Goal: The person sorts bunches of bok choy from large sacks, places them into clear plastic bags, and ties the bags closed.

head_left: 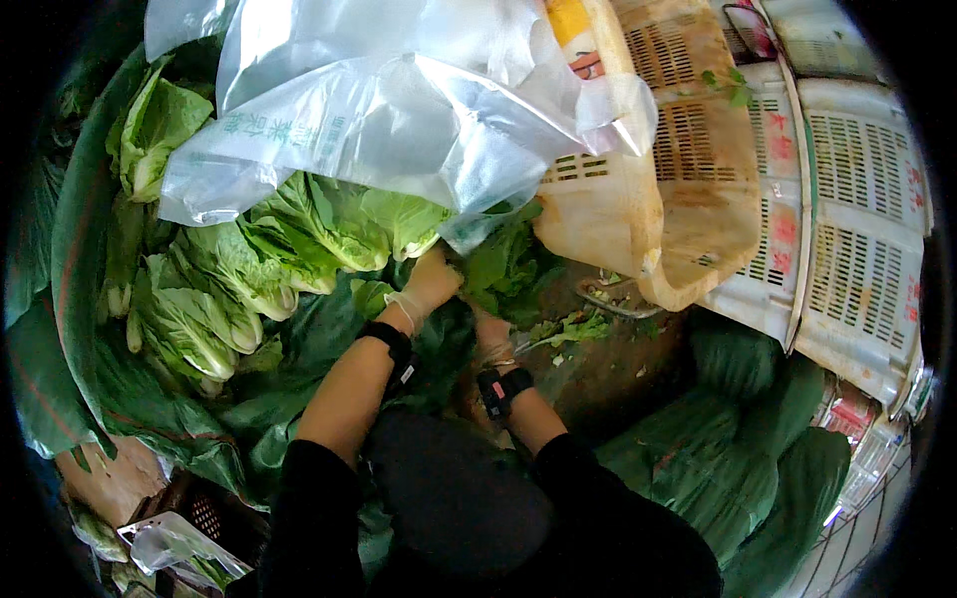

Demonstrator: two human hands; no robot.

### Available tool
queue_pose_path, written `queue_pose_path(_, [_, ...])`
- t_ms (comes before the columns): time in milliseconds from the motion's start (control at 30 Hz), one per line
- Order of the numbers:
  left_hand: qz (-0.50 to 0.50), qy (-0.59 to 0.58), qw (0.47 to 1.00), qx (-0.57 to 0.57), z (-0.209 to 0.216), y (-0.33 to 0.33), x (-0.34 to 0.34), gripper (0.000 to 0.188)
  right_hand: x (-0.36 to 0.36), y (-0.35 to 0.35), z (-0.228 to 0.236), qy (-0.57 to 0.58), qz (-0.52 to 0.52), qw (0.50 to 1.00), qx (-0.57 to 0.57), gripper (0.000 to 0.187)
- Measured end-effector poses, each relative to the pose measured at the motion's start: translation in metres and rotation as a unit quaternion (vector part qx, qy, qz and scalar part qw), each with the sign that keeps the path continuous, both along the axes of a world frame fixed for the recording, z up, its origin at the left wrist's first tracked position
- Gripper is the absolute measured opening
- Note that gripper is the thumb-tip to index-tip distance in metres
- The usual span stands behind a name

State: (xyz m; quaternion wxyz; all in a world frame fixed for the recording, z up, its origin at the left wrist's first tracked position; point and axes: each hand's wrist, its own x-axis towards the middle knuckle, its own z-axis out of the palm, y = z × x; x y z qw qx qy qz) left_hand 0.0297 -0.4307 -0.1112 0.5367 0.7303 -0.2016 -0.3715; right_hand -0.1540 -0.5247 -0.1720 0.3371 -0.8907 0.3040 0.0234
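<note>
My left hand (434, 282) is closed in front of the row of pale green leafy cabbages (237, 267), just below the base of the nearest one. What its fingers hold, if anything, is hidden. My right hand (490, 331) is beside and slightly nearer than the left, under a clump of darker green leaves (506, 267). Its fingers are out of sight behind the leaves and the left hand. Thin clear glove cuffs show at the wrists, above black wristbands. A large clear plastic bag (399, 110) drapes over the far side of the cabbages.
Green woven sacking (90, 329) surrounds the cabbages. A stained yellowish basket (598, 224) stands tilted at the far right, beside white slotted crates (862, 179). Loose leaf scraps (578, 329) lie on the brown floor near my right hand. More green sacking (713, 439) bulges at right.
</note>
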Motion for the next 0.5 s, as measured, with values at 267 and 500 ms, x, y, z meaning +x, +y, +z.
queue_pose_path(267, [-0.042, 0.015, 0.994, 0.104, -0.003, 0.000, 0.004, 0.054, 0.021, -0.021, 0.057, 0.003, -0.232, 0.937, 0.260, 0.034])
queue_pose_path(500, [0.140, 0.074, 0.985, 0.067, -0.027, -0.003, -0.023, 0.039, 0.008, -0.039, 0.028, 0.167, 0.092, 0.982, -0.003, 0.028])
